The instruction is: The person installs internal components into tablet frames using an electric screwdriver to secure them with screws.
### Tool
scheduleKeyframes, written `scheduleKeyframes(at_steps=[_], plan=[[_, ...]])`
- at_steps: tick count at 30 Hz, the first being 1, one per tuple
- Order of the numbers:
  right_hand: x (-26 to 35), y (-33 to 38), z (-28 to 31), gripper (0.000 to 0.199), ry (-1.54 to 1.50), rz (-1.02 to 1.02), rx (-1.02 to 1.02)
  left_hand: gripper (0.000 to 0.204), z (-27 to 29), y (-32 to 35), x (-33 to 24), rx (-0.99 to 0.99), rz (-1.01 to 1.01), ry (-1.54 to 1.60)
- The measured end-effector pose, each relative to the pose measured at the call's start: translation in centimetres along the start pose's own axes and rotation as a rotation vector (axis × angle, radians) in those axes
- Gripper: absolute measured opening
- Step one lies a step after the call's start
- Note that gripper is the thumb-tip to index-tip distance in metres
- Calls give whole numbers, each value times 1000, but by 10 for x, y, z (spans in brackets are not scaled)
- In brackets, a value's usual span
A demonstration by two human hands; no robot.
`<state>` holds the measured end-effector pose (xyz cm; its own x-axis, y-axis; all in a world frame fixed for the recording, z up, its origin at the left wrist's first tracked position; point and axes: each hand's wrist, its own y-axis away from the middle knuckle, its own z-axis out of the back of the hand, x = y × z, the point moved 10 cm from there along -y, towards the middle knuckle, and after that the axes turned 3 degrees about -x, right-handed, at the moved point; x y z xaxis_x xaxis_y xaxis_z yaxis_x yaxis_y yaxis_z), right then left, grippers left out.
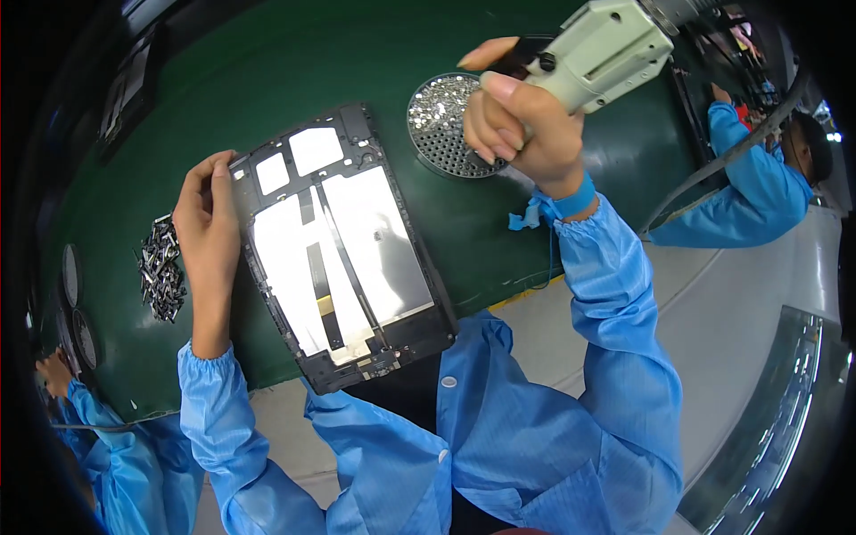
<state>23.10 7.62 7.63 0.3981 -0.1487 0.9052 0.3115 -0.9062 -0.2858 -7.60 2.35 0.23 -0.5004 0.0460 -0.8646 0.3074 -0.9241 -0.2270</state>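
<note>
An opened tablet housing (pixel 379 236), black-framed with large silver plates and a flat ribbon cable inside, lies tilted near the table's front edge. My left hand (pixel 209 209) is closed on its upper left edge, thumb over the corner. My right hand (pixel 526 125) grips a pale green electric screwdriver (pixel 597 58) beyond the housing on the right. The tool's tip is hidden behind the fingers. Below that hand stands a round screw tray (pixel 437 147) with a perforated plate and many small silver screws, partly covered by my fingers.
Small black metal parts (pixel 162 272) lie heaped left of my left hand. Round dishes (pixel 82 334) stand at the far left. A blue-sleeved co-worker (pixel 740 201) sits at the right, another person's hand (pixel 55 373) shows at left. A grey cable (pixel 713 165) hangs at the right.
</note>
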Motion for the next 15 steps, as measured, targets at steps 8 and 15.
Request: scheduleKeyframes(at_steps=[8,15], plan=[[-2,1,-2,25,167,2,-18,30,0,1,1,-61,-38,-2],[-12,2,6,24,38,-16,-30,30,-2,2,-5,-38,-61,-78]])
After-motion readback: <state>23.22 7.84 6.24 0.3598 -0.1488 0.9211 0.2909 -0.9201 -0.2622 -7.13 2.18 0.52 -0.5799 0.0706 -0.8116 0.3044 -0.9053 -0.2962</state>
